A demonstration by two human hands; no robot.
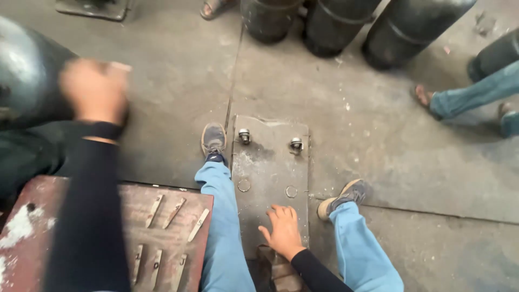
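Observation:
My left hand [94, 89] is raised and blurred in front of a dark gas cylinder [24, 70] at the left; its fingers look curled, and I cannot tell whether it holds anything. My right hand [282, 230] rests flat, fingers spread, on the near end of a grey steel floor plate [265, 162] between my legs. Two bolts [244, 135] stand at the plate's far end. Below my left forearm a rusty red metal block [162, 238] carries several steel stamp punches [174, 212].
Three dark cylinders [335, 24] stand at the far side. Another person's jeans leg and sandalled foot [427, 97] come in from the right; a second sandalled foot [213, 7] shows at the top. My shoes [213, 139] flank the plate on the concrete floor.

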